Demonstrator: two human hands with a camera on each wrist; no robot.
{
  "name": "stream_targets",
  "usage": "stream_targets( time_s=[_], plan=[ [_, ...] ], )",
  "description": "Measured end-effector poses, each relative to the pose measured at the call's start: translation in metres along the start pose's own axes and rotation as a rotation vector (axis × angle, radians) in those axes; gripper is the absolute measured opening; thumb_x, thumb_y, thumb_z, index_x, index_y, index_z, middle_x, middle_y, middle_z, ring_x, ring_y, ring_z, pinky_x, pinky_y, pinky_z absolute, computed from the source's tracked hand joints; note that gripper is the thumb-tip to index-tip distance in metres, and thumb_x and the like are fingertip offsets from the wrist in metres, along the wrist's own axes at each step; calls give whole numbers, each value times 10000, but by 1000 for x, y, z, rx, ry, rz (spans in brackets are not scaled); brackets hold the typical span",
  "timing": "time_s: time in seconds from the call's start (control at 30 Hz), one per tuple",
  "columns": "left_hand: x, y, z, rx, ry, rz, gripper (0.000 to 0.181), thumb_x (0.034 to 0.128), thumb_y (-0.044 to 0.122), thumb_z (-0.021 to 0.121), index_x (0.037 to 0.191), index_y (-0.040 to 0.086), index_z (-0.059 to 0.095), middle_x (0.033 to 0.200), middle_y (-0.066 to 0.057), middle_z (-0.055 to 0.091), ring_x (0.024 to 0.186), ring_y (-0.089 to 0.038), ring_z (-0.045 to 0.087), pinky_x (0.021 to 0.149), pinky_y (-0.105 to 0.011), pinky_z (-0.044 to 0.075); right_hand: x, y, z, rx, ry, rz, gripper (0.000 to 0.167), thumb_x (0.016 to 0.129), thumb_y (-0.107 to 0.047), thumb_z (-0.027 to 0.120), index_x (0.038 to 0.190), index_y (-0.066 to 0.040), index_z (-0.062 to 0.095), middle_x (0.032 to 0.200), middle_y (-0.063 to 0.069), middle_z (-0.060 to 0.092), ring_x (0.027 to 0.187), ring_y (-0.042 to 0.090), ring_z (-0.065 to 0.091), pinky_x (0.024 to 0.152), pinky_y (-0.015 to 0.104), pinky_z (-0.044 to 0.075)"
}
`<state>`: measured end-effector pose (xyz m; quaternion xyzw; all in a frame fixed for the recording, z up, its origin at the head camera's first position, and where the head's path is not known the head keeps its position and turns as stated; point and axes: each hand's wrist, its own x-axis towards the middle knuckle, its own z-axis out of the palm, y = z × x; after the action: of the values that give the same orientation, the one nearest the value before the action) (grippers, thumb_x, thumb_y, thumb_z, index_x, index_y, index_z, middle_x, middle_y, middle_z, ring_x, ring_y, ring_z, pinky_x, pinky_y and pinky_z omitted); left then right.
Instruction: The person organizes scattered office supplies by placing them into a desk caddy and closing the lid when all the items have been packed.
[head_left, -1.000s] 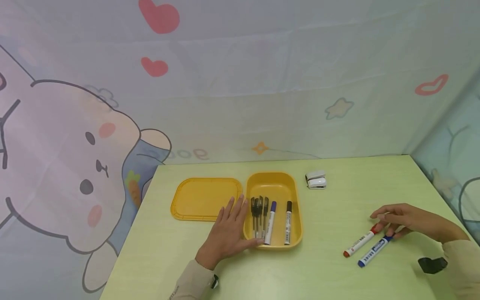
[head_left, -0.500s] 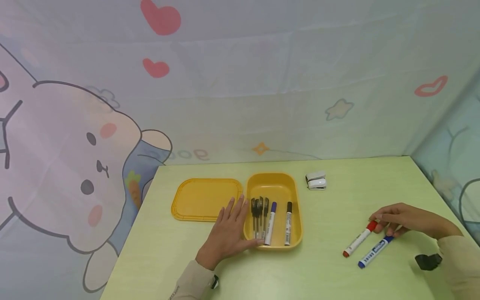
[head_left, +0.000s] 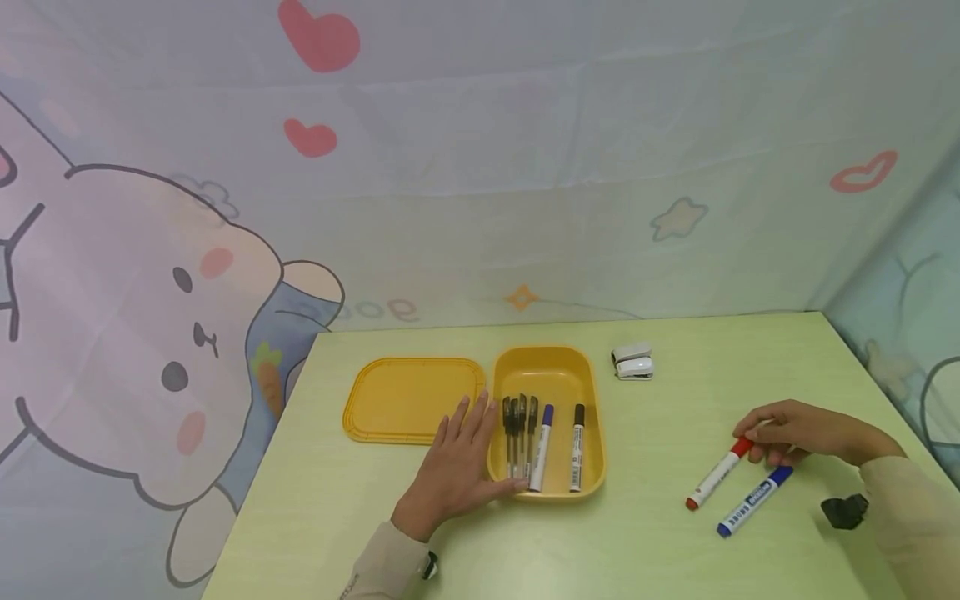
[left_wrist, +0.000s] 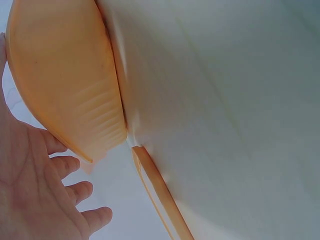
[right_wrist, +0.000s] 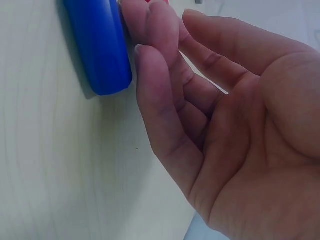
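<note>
A red-capped whiteboard marker (head_left: 718,476) is pinched at its cap by my right hand (head_left: 810,433), on the right side of the table. A blue-capped marker (head_left: 753,502) lies next to it, just under the hand; its blue cap (right_wrist: 102,50) fills the upper left of the right wrist view, apart from the fingers. My left hand (head_left: 453,471) rests spread against the left and near rim of a yellow box (head_left: 599,450). Inside the box are several black-capped pens (head_left: 519,429), a marker with a dark blue cap (head_left: 541,447) and a black-capped marker (head_left: 577,447).
A yellow lid (head_left: 412,400) lies flat to the left of the box. Toward the back, right of the box, is a small white stapler (head_left: 633,362). A printed cloth (head_left: 480,167) hangs along the table's far edge.
My right hand has moved slightly left and away from me, off the blue marker and onto the red one, whose cap end has shifted a little with it. The left hand stays put.
</note>
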<state>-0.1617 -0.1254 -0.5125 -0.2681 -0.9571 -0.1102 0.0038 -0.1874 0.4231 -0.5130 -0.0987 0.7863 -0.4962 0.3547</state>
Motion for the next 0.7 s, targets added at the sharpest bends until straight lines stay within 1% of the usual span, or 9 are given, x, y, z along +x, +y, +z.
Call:
stream_targets(
  time_s=[0.2,0.37,0.5,0.6,0.7],
  plan=[
    [-1,0,1,2,8,5,1159,844,861,463,1647,105,105,1720,-72,46,1575,-320,42,1212,-611,198,3,0,-1,7,-6,-5,354,1072,-198,517,1302,60,594,982,167,726,742,127,649,634,291,554],
    [0,-1,1,1,12,6,1159,845,866,453,1647,106,104,1720,-69,42,1575,-318,39,1211,-612,198,5,2,-1,7,-22,-34,322,1075,-168,507,1269,76,584,941,141,710,744,121,642,638,284,561],
    [0,0,1,3,15,8,1159,845,866,451,1647,104,106,1720,-72,48,1574,-336,63,1211,-612,198,6,3,0,-9,-4,-39,290,1072,-176,516,1215,63,598,890,108,692,725,123,632,615,273,547],
    [-1,0,1,-1,16,7,1162,842,866,458,1646,99,116,1720,-76,54,1571,-351,81,1210,-615,195,7,2,1,-18,11,-58,273,1074,-172,513,1176,64,603,849,84,669,697,117,608,584,260,520],
    [-1,0,1,-9,13,1,1166,837,867,465,1646,102,119,1721,-73,52,1574,-337,64,1214,-614,183,7,2,2,-29,24,-75,268,1076,-168,507,1160,68,602,821,62,656,677,100,591,567,248,505]
  ],
)
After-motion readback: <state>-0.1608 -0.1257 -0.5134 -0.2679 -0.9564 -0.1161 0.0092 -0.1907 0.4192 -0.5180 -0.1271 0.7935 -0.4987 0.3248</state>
